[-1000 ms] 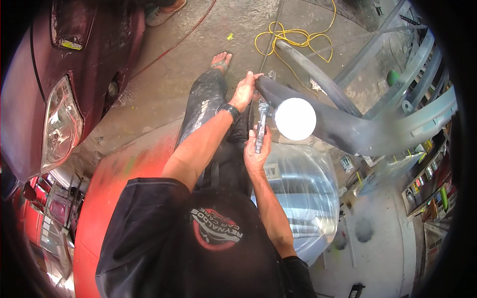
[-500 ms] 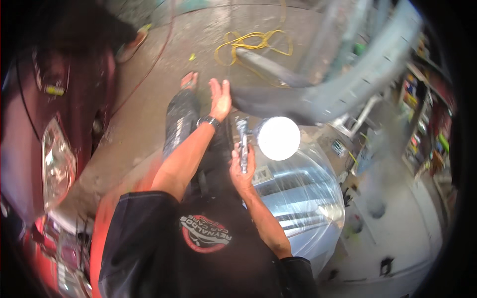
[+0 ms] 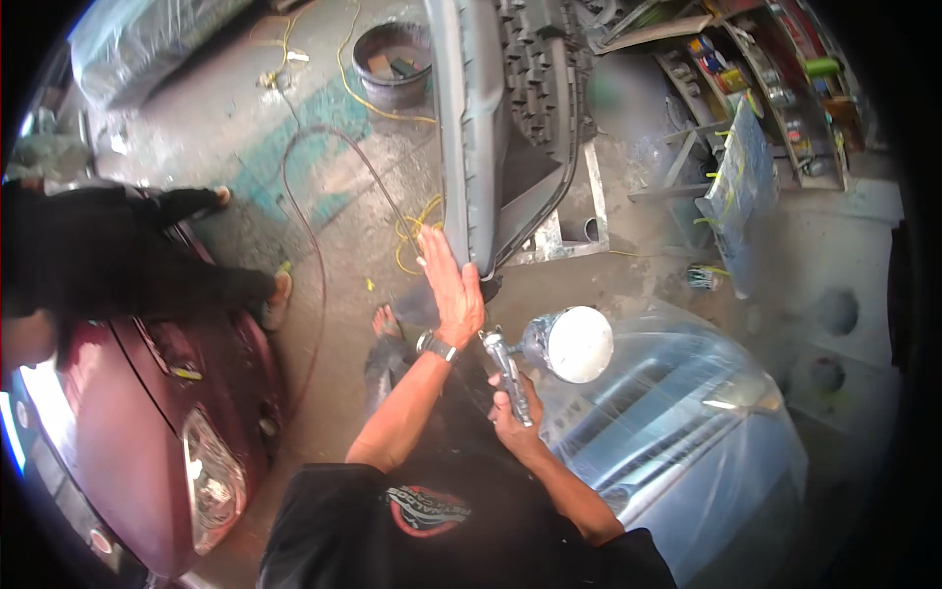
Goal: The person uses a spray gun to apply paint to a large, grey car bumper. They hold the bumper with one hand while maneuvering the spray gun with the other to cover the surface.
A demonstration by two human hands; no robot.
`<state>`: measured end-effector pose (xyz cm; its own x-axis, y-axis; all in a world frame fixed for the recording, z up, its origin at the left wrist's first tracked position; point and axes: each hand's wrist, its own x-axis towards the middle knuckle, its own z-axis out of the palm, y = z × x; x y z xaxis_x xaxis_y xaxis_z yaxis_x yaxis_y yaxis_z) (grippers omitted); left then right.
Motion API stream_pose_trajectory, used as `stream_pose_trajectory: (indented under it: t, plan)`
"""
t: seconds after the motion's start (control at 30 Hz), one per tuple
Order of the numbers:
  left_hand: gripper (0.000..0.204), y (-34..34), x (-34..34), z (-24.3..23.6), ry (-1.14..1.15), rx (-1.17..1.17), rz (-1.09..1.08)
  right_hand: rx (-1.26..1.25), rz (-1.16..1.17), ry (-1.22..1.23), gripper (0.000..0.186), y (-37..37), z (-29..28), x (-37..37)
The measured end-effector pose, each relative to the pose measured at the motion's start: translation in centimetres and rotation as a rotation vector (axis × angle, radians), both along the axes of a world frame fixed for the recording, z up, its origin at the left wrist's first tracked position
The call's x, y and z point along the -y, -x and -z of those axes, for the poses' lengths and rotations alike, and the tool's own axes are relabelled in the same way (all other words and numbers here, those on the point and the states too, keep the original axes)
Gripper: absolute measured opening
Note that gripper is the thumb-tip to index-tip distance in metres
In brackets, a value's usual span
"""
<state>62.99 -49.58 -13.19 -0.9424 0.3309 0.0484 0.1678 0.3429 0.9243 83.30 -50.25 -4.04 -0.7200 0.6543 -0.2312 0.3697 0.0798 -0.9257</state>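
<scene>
My left hand (image 3: 451, 290) is open with straightened fingers, palm against the lower end of a long grey molded car part (image 3: 456, 118), which reaches to the top of the view. A darker ribbed section (image 3: 530, 79) runs along that part's right side. My right hand (image 3: 518, 412) grips a metal spray gun (image 3: 502, 363) with a round white-lidded cup (image 3: 579, 344), just below and right of my left hand. The gun's nozzle end is close to my left wrist.
Maroon car front (image 3: 132, 393) left, a person in dark clothing (image 3: 118, 245) beside it. Plastic-covered car (image 3: 677, 442) right. Bucket (image 3: 392, 49), hose (image 3: 319, 245), yellow cords (image 3: 412, 240) on the floor. Metal stand (image 3: 599, 196), upright panel (image 3: 736, 196), cluttered shelves (image 3: 795, 98) at upper right.
The view has shifted, showing more floor ahead. The grey part now points up the frame, with my left hand flattened against its end. The other person reaches farther into view.
</scene>
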Motion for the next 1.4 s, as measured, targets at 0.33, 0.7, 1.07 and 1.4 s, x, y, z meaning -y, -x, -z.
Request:
stream_pose_trajectory:
  t: [0.33,0.7,1.07,1.4]
  plan:
    - [0.077,-2.1,3.9,9.7,0.156,0.817,-0.406,-0.037,0.062,0.477,0.033,-2.0,-4.5,-5.6]
    - [0.073,4.1,-2.6,-4.2,0.15,-0.291,0.073,-0.203,0.021,0.475,0.051,-3.4,-6.9,-10.5]
    - [0.075,1.1,-9.5,-3.9,0.568,-0.499,0.631,-0.076,0.269,0.399,0.05,-5.0,-7.4,-12.6]
    - [0.09,-1.7,-7.3,-4.7,0.629,-0.444,0.536,-0.173,0.198,0.443,0.06,-7.1,-7.2,-14.5]
